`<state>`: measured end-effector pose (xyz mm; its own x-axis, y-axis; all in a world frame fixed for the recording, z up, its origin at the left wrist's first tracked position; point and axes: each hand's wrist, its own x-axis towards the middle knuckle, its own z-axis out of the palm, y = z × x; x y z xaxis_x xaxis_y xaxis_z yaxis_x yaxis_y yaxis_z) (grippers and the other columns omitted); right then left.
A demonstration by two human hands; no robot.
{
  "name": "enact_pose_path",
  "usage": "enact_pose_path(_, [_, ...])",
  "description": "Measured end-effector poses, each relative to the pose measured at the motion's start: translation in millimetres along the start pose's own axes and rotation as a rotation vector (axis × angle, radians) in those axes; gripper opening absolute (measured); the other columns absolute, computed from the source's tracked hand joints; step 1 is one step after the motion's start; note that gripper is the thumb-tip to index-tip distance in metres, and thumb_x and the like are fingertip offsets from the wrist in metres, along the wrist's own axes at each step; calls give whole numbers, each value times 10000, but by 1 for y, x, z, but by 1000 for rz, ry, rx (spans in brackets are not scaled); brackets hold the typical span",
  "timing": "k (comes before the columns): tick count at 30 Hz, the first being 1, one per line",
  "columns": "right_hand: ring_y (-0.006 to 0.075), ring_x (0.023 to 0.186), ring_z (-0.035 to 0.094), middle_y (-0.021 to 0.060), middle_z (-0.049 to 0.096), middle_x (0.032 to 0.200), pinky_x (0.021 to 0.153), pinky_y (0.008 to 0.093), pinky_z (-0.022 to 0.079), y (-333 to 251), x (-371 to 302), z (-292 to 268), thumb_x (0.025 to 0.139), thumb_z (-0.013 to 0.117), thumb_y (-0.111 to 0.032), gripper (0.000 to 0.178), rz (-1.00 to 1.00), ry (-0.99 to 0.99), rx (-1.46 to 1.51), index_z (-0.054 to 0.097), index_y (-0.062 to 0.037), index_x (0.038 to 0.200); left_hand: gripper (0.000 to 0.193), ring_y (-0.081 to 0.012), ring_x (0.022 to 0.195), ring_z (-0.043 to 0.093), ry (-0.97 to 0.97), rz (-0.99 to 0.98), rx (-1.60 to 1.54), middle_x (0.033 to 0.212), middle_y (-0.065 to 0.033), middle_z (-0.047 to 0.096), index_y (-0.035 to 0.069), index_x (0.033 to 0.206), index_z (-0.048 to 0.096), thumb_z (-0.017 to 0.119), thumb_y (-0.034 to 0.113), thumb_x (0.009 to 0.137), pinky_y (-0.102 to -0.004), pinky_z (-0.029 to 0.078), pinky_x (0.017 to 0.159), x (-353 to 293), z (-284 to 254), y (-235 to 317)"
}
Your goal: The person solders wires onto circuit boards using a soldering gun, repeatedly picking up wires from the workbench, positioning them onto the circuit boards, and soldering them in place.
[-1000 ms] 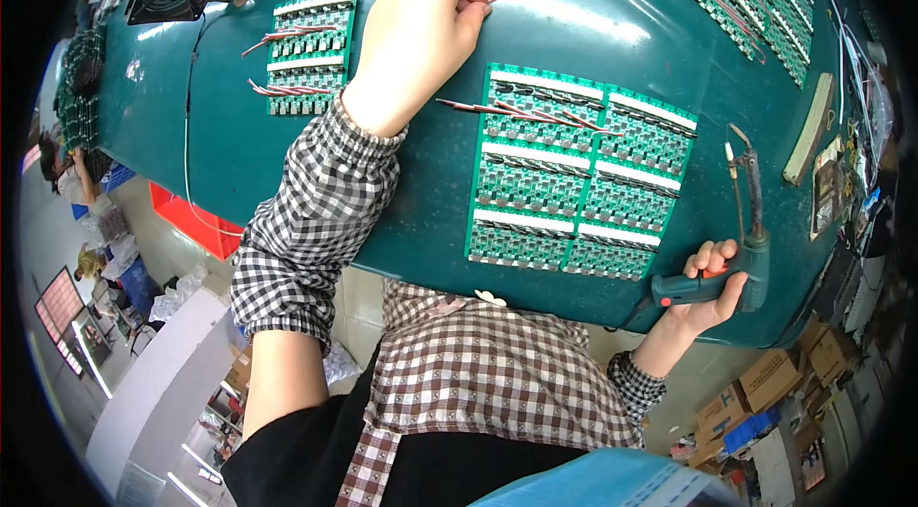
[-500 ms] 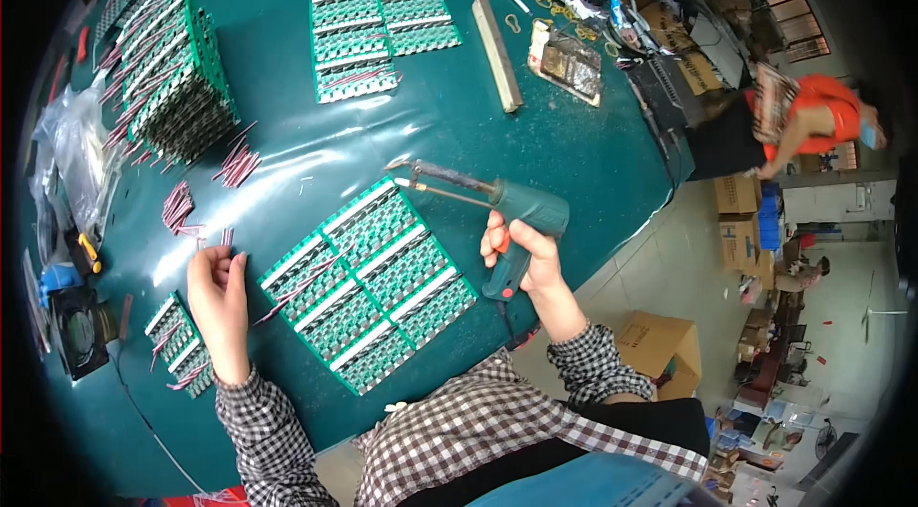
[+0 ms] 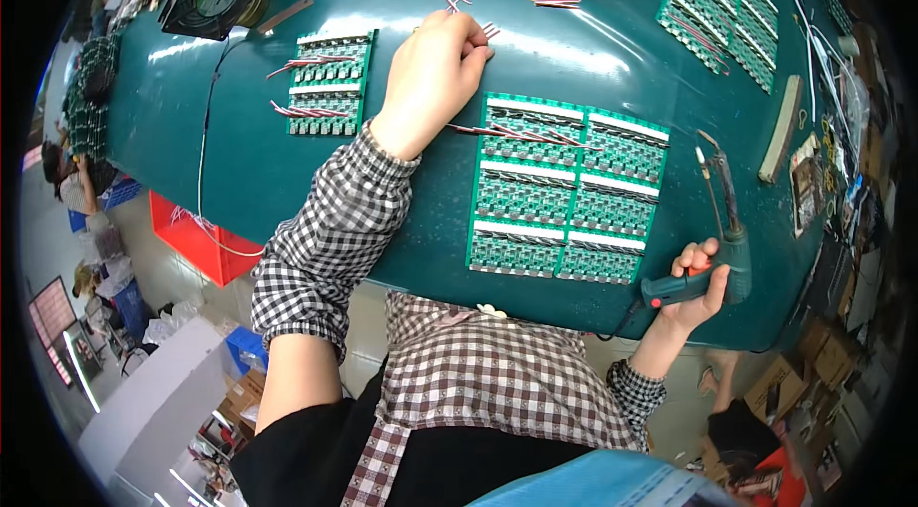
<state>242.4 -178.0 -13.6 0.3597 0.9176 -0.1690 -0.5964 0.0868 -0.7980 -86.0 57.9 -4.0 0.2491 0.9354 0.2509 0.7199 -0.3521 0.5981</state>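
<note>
I receive here one view, from the left camera on the person's head. It looks steeply down, past the blue mask (image 3: 602, 480) very close under the lens and the checked apron (image 3: 497, 373), to the table (image 3: 435, 239). It stands near enough to show the left hand (image 3: 430, 67) and right hand (image 3: 693, 311) clearly. The lens is very wide, so it reaches the floor (image 3: 681, 402) beyond the table's near edge.
</note>
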Motion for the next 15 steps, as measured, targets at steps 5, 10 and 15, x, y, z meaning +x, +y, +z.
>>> enact_pose_path(5, [175, 859, 550, 65, 555, 888, 681, 264, 515, -3, -2, -2, 983, 581, -323, 382, 1, -42, 30, 498, 16, 1138, 116, -190, 674, 585, 75, 22, 41, 820, -63, 594, 39, 896, 646, 718, 100, 827, -310, 486, 637, 1, 0, 7])
enact_pose_path(10, [177, 839, 553, 62, 576, 876, 641, 260, 496, -3, -1, -3, 975, 575, -350, 404, -12, 9, -16, 516, 15, 1139, 122, -234, 740, 626, -3, 28, 98, 841, -84, 609, 46, 893, 647, 717, 129, 837, -344, 500, 672, 5, 3, 3])
enact_pose_path(15, [185, 846, 548, 68, 570, 886, 644, 270, 491, -7, -3, -3, 981, 561, -355, 410, 6, -10, 11, 516, 19, 1145, 145, -263, 753, 623, -95, 63, 100, 847, -106, 611, 32, 905, 636, 708, 150, 859, -359, 492, 675, 9, 0, 0])
